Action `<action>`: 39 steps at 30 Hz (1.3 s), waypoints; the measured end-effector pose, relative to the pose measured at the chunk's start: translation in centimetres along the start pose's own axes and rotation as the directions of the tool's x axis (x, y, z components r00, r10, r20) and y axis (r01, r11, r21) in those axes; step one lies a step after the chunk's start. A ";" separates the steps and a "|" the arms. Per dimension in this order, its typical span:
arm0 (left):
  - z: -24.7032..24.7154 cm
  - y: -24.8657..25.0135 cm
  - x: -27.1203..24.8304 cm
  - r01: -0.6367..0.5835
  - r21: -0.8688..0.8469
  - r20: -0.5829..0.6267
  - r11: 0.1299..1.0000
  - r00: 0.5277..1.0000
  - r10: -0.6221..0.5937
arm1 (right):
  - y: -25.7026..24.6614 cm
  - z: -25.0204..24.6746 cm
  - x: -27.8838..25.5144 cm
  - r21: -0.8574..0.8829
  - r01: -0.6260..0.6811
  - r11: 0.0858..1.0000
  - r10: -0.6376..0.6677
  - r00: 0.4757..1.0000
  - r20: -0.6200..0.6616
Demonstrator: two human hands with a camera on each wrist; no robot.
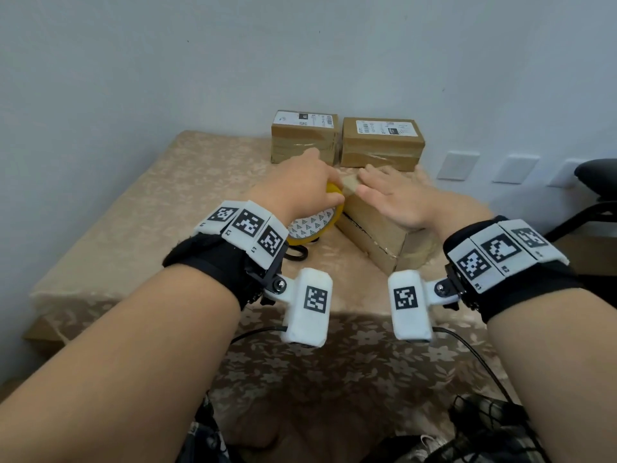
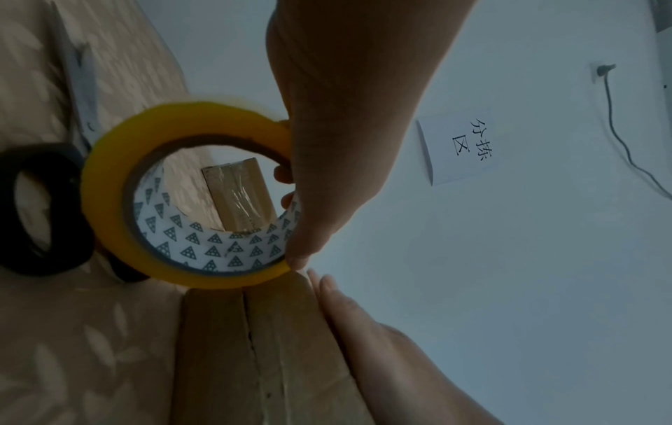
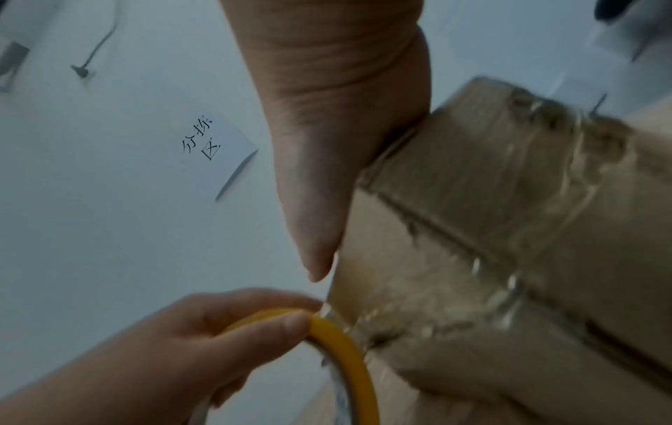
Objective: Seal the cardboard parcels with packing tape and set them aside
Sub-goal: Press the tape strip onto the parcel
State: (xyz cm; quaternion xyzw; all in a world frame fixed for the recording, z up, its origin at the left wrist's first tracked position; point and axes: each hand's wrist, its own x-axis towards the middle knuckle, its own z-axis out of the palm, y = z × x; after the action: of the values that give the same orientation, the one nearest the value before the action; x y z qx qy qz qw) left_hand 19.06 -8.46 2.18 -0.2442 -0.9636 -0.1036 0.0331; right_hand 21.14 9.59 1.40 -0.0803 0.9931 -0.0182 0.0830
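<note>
A cardboard parcel [image 1: 374,235] lies on the cloth-covered table in front of me, its flap seam [image 2: 254,345] facing the left. My left hand [image 1: 297,185] grips a yellow roll of packing tape [image 2: 145,201] at the parcel's far left corner, fingers curled round the rim and through the core. A short clear strip [image 3: 349,319] runs from the roll onto the parcel. My right hand [image 1: 394,192] lies flat on the parcel's top, fingers straight, pressing down. Old clear tape wrinkles across the parcel [image 3: 545,201].
Two taped parcels [image 1: 303,138] [image 1: 382,143] with labels stand against the back wall. Black-handled scissors [image 2: 43,207] lie on the table left of the roll. A paper sign [image 2: 458,146] hangs on the wall. A black chair [image 1: 597,182] stands at the right.
</note>
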 end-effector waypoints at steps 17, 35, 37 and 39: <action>0.4 -1.7 -0.6 -0.057 -0.135 -0.063 0.989 0.997 0.049 | -2.5 -0.8 1.2 0.171 -0.038 0.985 0.066 0.985 -0.158; -0.9 -3.2 -2.2 -0.051 -0.064 -0.002 0.997 0.999 0.051 | -4.2 1.0 3.3 -0.049 -0.206 0.977 0.200 0.974 -0.109; -0.7 -2.8 -2.0 -0.040 -0.034 0.002 0.999 0.999 0.040 | -4.3 1.2 3.6 -0.061 -0.242 0.968 0.235 0.967 -0.097; -0.1 -2.6 -1.9 -0.034 -0.006 -0.013 0.999 0.999 0.034 | -4.6 1.4 3.9 -0.062 -0.251 0.966 0.244 0.964 -0.107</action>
State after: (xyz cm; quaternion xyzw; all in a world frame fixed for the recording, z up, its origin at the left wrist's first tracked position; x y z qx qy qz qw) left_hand 19.52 -11.61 1.63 -0.2599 -0.9587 -0.1077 0.0404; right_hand 18.29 4.42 -0.40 0.0425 0.9982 0.0254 0.0324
